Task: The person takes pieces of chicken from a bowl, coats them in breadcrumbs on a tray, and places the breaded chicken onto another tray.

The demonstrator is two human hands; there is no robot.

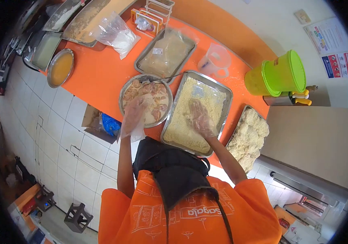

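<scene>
My left hand, in a loose clear plastic glove, reaches over the near-left rim of a round metal bowl. Inside the bowl, raw meat pieces, apparently chicken, sit in a whitish liquid. The fingers look extended beside the meat, their tips partly hidden. A thin dark handle leans across the bowl's far rim. My right hand, gloved likewise, lies palm down with its fingers stretched out on pale crumbs. These crumbs cover a rectangular metal tray; nothing shows in this hand.
Heaped coated pieces fill another tray at right. Behind stand a bag-covered tray, a measuring jug, a bag of white powder and green buckets. A bowl of orange liquid sits at the table's left edge.
</scene>
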